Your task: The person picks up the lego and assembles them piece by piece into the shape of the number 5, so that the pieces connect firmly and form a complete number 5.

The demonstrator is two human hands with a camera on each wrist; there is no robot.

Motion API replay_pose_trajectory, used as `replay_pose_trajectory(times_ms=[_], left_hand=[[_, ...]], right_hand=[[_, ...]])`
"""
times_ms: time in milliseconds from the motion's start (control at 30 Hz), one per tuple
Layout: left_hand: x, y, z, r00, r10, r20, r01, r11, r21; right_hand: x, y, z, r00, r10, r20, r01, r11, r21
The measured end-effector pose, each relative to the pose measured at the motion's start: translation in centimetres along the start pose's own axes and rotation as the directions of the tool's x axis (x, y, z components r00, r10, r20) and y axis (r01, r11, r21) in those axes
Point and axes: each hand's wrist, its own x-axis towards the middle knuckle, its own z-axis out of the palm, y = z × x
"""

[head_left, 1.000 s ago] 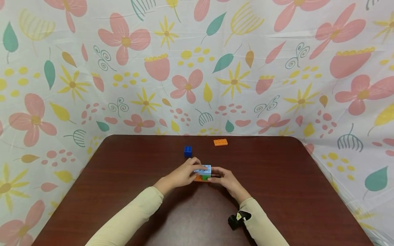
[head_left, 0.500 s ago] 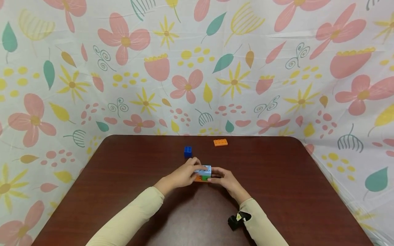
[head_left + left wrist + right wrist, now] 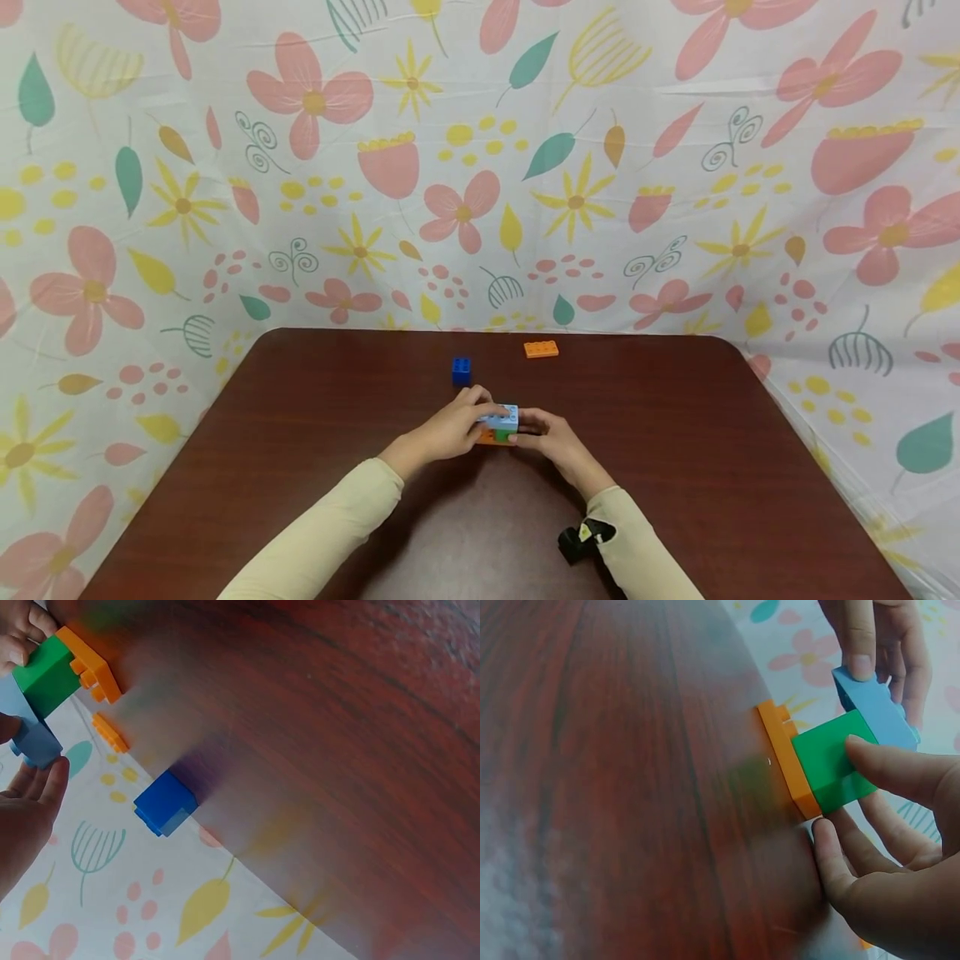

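Note:
A small stack rests on the table: an orange plate brick [image 3: 786, 757] at the bottom, a green brick [image 3: 826, 765] on one end of it, and a light blue brick [image 3: 881, 712] on top. The light blue brick overhangs the green one to the left. My left hand [image 3: 448, 427] pinches the overhanging end of the light blue brick, as the left wrist view also shows. From the other side my right hand [image 3: 561, 446] grips the green brick, thumb on its near face, fingers behind it and partly hidden.
Behind the left hand stands a dark blue brick [image 3: 461, 372]. A second orange plate brick [image 3: 542, 349] lies near the far edge of the brown table [image 3: 675, 450]. A flower-patterned cloth [image 3: 465, 108] hangs beyond that edge. A black device [image 3: 577, 543] hangs at the right sleeve.
Both hands keep the same hold on the stack, and no brick has visibly moved. The head view has shifted very slightly.

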Motion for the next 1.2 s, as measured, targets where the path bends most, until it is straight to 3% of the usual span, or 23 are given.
replay_pose_trajectory(times_ms=[433, 667, 800, 1200], left_hand=[[0.2, 0.0, 0.1, 1.0, 0.002, -0.002, -0.002, 1.0, -0.005], [0.1, -0.1, 0.0, 1.0, 0.017, -0.013, -0.017, 1.0, 0.007], [0.2, 0.0, -0.1, 1.0, 0.024, -0.01, -0.024, 1.0, 0.004], [0.7, -0.9, -0.2, 1.0, 0.005, 0.014, -0.003, 0.989, -0.146]], right_hand=[[-0.2, -0.8, 0.0, 0.997, -0.063, 0.051, 0.061, 0.997, 0.041], [-1.6, -3.2, 0.2, 0.989, -0.094, 0.118, 0.092, 0.996, 0.024], [-1.6, -3.2, 0.1, 0.986, -0.1, 0.131, 0.097, 0.995, 0.033], [-1.3, -2.9, 0.0, 0.986, -0.091, 0.143, 0.083, 0.995, 0.063]])
